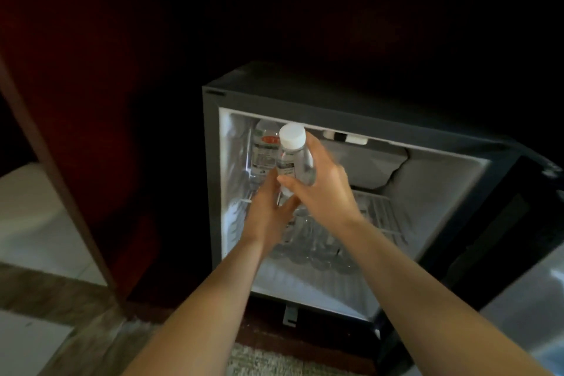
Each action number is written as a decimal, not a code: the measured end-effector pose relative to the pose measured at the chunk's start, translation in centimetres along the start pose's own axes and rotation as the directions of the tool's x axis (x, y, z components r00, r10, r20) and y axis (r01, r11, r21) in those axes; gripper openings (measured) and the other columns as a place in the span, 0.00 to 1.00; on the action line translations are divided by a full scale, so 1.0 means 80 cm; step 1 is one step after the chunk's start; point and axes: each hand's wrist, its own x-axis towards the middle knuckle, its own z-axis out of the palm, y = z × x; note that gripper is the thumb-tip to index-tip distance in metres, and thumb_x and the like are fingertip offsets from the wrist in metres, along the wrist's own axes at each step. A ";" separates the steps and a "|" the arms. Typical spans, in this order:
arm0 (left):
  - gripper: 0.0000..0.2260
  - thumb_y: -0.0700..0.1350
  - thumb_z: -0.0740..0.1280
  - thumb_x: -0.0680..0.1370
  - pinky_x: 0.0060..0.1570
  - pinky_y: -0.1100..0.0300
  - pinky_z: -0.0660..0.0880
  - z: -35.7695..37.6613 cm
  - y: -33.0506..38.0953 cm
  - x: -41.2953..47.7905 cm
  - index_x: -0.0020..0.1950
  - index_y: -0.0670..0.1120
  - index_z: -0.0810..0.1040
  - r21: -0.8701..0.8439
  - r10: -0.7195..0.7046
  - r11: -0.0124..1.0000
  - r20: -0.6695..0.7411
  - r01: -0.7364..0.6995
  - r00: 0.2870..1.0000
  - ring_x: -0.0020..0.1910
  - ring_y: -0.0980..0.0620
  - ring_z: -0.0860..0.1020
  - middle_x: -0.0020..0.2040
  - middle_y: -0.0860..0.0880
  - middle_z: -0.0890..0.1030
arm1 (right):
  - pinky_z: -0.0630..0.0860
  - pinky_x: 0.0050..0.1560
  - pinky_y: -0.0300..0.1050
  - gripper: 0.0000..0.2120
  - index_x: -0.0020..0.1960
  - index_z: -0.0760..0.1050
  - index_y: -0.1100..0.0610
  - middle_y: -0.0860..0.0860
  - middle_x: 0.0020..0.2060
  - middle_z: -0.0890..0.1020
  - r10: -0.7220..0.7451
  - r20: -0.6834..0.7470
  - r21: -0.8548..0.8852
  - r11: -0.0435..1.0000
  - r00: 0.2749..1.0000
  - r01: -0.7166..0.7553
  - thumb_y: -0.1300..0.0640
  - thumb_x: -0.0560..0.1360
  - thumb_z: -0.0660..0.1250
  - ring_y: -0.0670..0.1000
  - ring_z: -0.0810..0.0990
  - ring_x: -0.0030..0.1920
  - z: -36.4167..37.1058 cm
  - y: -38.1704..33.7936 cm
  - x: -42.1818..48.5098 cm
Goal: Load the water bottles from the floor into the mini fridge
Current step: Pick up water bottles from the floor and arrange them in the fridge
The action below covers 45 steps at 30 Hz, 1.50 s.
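Though it's clear, the bottle (291, 159) is white-capped.

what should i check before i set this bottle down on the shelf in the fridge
1. Fridge open: ok, mini fridge stands open.
2. Grip: ok, right hand wraps the bottle; left hand touches its base.
3. Cap: ok, white cap is on.
4. Shelf room: ok, wire shelf is bare on its right side.
5. Gap to red-label bottle: cannot tell, the held bottle overlaps it.
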 end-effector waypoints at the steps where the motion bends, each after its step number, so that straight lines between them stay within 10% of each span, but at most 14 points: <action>1: 0.21 0.42 0.65 0.77 0.62 0.48 0.74 0.003 -0.007 0.001 0.69 0.49 0.67 0.011 0.002 1.000 -0.004 -0.002 1.000 0.66 0.50 0.73 0.65 0.50 0.76 | 0.71 0.55 0.30 0.32 0.72 0.61 0.47 0.44 0.64 0.73 0.014 0.002 0.024 1.000 1.000 -0.014 0.56 0.72 0.71 0.38 0.69 0.59 0.003 0.006 0.001; 4: 0.22 0.45 0.65 0.77 0.64 0.45 0.72 0.013 -0.022 0.005 0.70 0.50 0.66 0.042 0.009 0.999 -0.003 -0.009 1.000 0.68 0.50 0.72 0.67 0.51 0.74 | 0.76 0.56 0.33 0.29 0.69 0.65 0.50 0.43 0.59 0.77 0.084 -0.023 0.116 0.990 0.996 -0.080 0.58 0.71 0.71 0.39 0.75 0.58 0.010 0.026 0.006; 8: 0.23 0.44 0.65 0.78 0.61 0.67 0.73 0.022 -0.024 0.015 0.71 0.51 0.64 -0.031 0.010 0.999 -0.024 -0.011 1.000 0.69 0.54 0.70 0.69 0.52 0.72 | 0.75 0.63 0.52 0.28 0.67 0.66 0.47 0.44 0.61 0.76 0.158 -0.083 0.221 0.966 0.984 -0.136 0.56 0.71 0.72 0.46 0.74 0.63 0.016 0.040 0.019; 11: 0.23 0.50 0.67 0.75 0.64 0.48 0.73 0.029 -0.029 0.020 0.68 0.57 0.63 -0.053 -0.016 0.999 -0.081 0.012 0.997 0.66 0.56 0.72 0.66 0.55 0.74 | 0.73 0.64 0.50 0.23 0.64 0.65 0.43 0.40 0.58 0.74 0.201 -0.074 0.254 0.951 0.977 -0.176 0.54 0.72 0.70 0.43 0.72 0.61 0.020 0.041 0.030; 16: 0.22 0.48 0.63 0.78 0.67 0.47 0.70 0.037 -0.025 0.031 0.71 0.51 0.65 -0.033 -0.050 0.998 -0.111 0.047 0.993 0.67 0.53 0.71 0.68 0.51 0.73 | 0.73 0.51 0.34 0.25 0.67 0.61 0.41 0.32 0.46 0.72 0.254 -0.031 0.276 0.932 0.967 -0.236 0.57 0.76 0.66 0.34 0.73 0.47 0.021 0.054 0.029; 21: 0.27 0.62 0.60 0.74 0.68 0.45 0.68 0.031 -0.036 0.041 0.71 0.55 0.67 0.130 -0.023 0.991 -0.085 0.034 0.996 0.68 0.51 0.70 0.69 0.50 0.71 | 0.74 0.62 0.52 0.18 0.65 0.68 0.46 0.37 0.47 0.76 0.332 0.019 0.211 0.921 0.943 -0.329 0.54 0.77 0.64 0.44 0.76 0.56 0.014 0.072 0.024; 32: 0.27 0.41 0.64 0.78 0.69 0.49 0.68 0.017 -0.046 0.041 0.74 0.57 0.61 0.263 0.057 0.964 -0.061 -0.039 0.996 0.68 0.47 0.71 0.69 0.46 0.67 | 0.76 0.59 0.59 0.31 0.71 0.59 0.40 0.42 0.57 0.75 0.304 0.083 0.099 0.945 0.949 -0.311 0.53 0.74 0.69 0.48 0.76 0.59 0.020 0.078 0.016; 45: 0.20 0.38 0.60 0.79 0.68 0.54 0.70 0.031 -0.057 0.045 0.71 0.49 0.69 0.243 0.095 0.969 -0.230 -0.037 0.968 0.67 0.53 0.71 0.68 0.49 0.73 | 0.76 0.54 0.44 0.33 0.73 0.57 0.42 0.48 0.58 0.79 0.257 -0.108 0.015 0.966 0.960 -0.257 0.57 0.75 0.68 0.48 0.79 0.56 0.050 0.098 0.016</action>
